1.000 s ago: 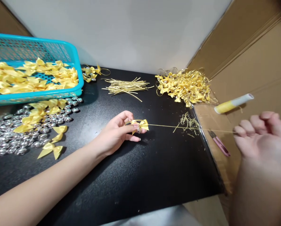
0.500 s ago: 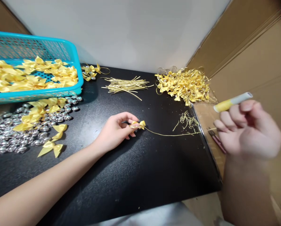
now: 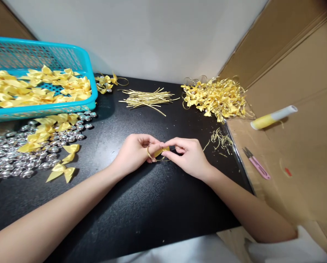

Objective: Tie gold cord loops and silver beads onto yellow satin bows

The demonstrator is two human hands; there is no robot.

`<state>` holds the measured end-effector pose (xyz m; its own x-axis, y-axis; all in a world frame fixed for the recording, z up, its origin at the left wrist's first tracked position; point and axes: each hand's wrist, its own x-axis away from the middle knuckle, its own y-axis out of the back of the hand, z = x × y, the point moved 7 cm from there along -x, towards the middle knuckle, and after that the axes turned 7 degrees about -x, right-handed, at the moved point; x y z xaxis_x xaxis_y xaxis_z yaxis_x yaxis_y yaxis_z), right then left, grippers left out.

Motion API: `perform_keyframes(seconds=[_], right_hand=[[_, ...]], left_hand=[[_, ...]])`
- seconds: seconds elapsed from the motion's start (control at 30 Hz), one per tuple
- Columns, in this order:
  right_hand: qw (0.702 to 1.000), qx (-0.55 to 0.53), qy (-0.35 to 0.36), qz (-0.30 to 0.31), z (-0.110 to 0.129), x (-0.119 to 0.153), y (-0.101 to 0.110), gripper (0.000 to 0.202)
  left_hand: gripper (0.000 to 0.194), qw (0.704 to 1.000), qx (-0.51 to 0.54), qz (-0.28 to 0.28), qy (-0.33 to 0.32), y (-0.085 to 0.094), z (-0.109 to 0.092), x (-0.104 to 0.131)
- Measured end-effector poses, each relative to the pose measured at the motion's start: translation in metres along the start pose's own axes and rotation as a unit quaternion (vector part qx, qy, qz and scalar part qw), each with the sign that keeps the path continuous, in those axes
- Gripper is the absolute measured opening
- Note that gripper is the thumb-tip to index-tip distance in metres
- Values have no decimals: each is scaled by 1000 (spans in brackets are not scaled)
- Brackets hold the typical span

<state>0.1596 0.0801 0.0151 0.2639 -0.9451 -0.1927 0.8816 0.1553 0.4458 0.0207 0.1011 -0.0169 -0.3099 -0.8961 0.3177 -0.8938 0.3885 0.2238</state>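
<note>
Near the middle of the black table point(image 3: 141, 208), my left hand point(image 3: 137, 151) pinches a small yellow bow point(image 3: 158, 151) with a gold cord curving round its fingers. My right hand point(image 3: 187, 155) meets it from the right, thumb and index finger closed on the cord by the bow. The fingertips of both hands nearly touch and partly cover the bow. A loop of the cord point(image 3: 163, 159) hangs just below the fingertips.
A teal basket point(image 3: 90, 78) of yellow bows stands at the back left, silver beads point(image 3: 42, 157) before it. Behind the hands lie cut gold cords point(image 3: 149, 98); at right are finished bows point(image 3: 218, 96), cord scraps point(image 3: 220, 140), pink snips point(image 3: 258, 166) and a yellow-white tube point(image 3: 274, 117).
My right hand has come back from the far right, beyond the table edge, to the bow in my left hand. The stretched cord is now curled close around the bow, and the snips are uncovered.
</note>
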Motion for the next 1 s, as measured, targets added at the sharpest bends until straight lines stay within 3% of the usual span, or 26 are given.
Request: perform_keyframes(seconds=[0.2,0.37,0.43,0.5,0.57,0.73,0.87,1.0], right_hand=[[998,42,-22,-42,-8,5,22,14],[997,45,5,69,-4,12,3,31],[995,53,24,77,-1,15,-8,28],[997,45,41,56,2,15,-16,11],[999,-7,29,17,1,14,-16,10],[970,-180,-127,-99,-30,10,11,21],[971,-93,-154,-157,-43,9,39,23],[974,36,-100,-202,-28,13,53,30]], left_hand=[[38,1000,-20,-12,15,3,2,-3],[47,999,-49,-6,9,4,1,-4],[50,998,-60,-5,12,5,-1,-3],[49,998,-60,-1,15,5,-2,-3],[51,999,-48,10,15,4,-2,-2],[52,999,-18,37,-1,0,3,-2],[43,999,-8,31,-11,1,5,-3],[38,999,19,37,-33,-1,-1,1]])
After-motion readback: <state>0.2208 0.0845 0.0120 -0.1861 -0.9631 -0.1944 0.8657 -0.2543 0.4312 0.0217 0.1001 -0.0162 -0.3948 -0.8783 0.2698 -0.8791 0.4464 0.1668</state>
